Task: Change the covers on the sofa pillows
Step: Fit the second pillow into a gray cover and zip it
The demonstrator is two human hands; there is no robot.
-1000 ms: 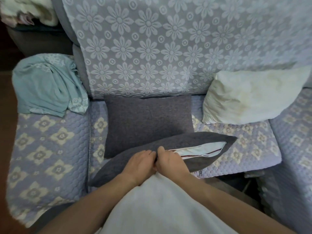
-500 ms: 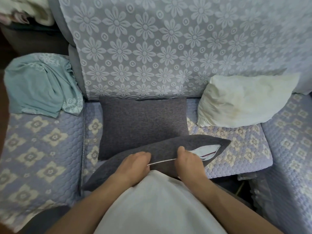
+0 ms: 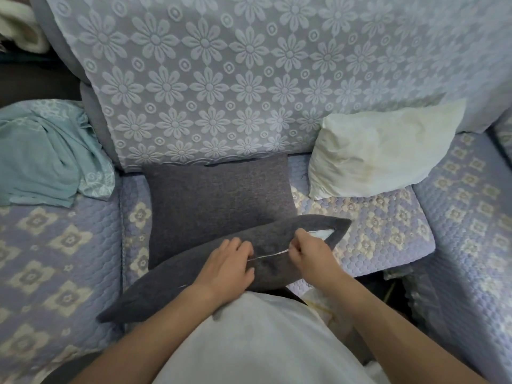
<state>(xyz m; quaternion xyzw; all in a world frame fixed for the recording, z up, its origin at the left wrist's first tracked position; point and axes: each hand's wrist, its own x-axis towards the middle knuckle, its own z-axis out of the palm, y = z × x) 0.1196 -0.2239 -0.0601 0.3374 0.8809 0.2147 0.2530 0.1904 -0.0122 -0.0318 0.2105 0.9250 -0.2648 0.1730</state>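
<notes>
A dark grey covered pillow [image 3: 171, 284] lies against my lap at the sofa seat's front edge, its zipper seam facing up. My left hand [image 3: 230, 268] grips the cover at the shut part of the seam. My right hand [image 3: 310, 252] pinches the zipper pull; only a short gap near the right corner still shows the white inner pillow [image 3: 321, 233]. A second dark grey pillow [image 3: 219, 195] lies flat on the seat behind it. A bare cream pillow [image 3: 382, 151] without a cover leans against the backrest at the right.
A crumpled teal cloth [image 3: 47, 156] lies on the left seat cushion. The sofa's backrest [image 3: 249, 79] wears a floral lace cover and the seats [image 3: 55, 259] a quilted lilac cover. Another seat section [image 3: 471, 217] adjoins at the right.
My right hand has slid rightward along the zipper seam, and the opening showing the white inner pillow has shrunk to a small gap. My left hand stayed on the cover.
</notes>
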